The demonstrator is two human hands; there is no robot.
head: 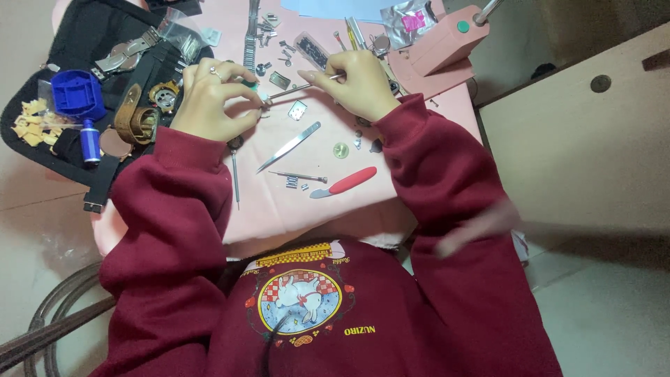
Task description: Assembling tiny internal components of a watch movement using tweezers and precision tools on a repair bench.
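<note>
On the pink mat (279, 202), my left hand (209, 98) pinches a small part (259, 89) in closed fingers. My right hand (359, 84), at three o'clock of it, grips a thin tool (296, 89) whose tip meets the part. Tweezers (289, 146) lie at six o'clock.

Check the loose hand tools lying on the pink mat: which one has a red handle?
The short pry knife with the red plastic handle, lying nearest the person's body. The silver metal tweezers and the thin metal pin tool beside it are bare metal.
</note>
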